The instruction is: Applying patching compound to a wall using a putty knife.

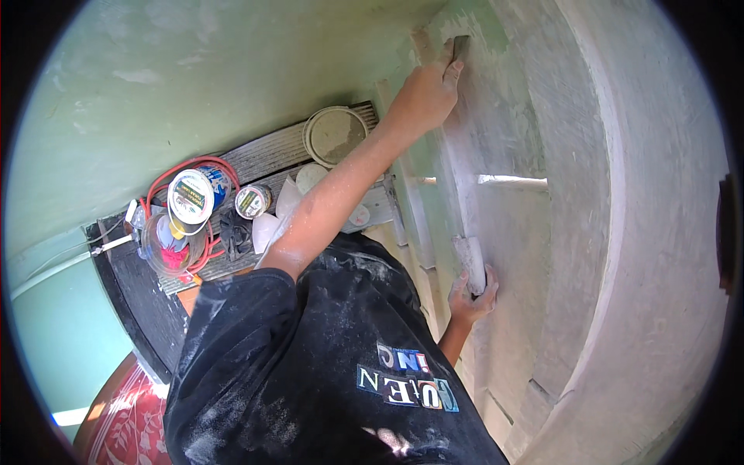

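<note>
Beyond the right end of the slatted wooden bench [263, 155], we see the left hand [428, 91] raised against the wall [508, 232], its fingers clenched around a small, flat, dark-grey scraper [461, 48]; the surface there is green, streaked with chalky white filler. Lower down, also to the right of the bench, the right hand [473, 298] grasps a whitish, elongated block [469, 260] from below, fingers and thumb on either side; its exact material we cannot tell. Around both, the wall shows pale upright ribs and broad, matt grey bands with brushed, powdery streaks. On the bench we note a round, shallow basin [335, 136] crusted with dull grey residue near the right end, then two smooth white cone-like pieces [266, 230], a crumpled dark cloth [235, 232], a small round tin [253, 201], a white plastic tub [191, 197] and a looped, glossy red hose [184, 163]. Nearer us than the bench, a black fabric shirt [310, 349] bears white dust; left of it, a red leaf-patterned surface [132, 418] shows.
</note>
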Demonstrator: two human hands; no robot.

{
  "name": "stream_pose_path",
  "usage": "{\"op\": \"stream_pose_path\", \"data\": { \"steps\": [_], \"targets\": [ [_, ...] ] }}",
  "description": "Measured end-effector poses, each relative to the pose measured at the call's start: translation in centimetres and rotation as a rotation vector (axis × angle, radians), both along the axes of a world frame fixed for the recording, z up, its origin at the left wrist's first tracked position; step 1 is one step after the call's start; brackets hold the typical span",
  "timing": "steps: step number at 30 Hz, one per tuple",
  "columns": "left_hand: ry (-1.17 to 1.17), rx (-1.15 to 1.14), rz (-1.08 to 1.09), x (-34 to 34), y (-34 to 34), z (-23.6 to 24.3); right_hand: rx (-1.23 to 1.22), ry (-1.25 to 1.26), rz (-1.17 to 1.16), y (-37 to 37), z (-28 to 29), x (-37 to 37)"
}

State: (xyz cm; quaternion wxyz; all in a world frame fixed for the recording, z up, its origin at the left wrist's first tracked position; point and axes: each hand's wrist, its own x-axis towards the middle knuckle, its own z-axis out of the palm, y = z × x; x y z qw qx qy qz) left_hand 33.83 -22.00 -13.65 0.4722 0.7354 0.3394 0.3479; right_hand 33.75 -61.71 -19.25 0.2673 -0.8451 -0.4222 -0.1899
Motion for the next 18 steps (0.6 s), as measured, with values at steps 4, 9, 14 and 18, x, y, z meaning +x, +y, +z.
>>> {"op": "stream_pose_path", "data": {
  "steps": [4, 9, 14, 18],
  "targets": [
    [0.014, -0.058, 0.07, 0.5, 3.7, 0.4, -0.005, -0.001, 0.004, 0.9, 0.6, -0.2],
    [-0.002, -0.013, 0.032, 0.1, 0.4, 0.5, 0.051, -0.036, 0.024, 0.7, 0.1, -0.1],
    [0.019, -0.037, -0.015, -0.5, 0.0, 2.2, 0.001, 0.013, -0.012, 0.4, 0.4, -0.1],
    [-0.033, -0.051, -0.017, -0.7, 0.0, 1.9, -0.01, 0.02, -0.011, 0.6, 0.6, -0.2]
  ]
}}
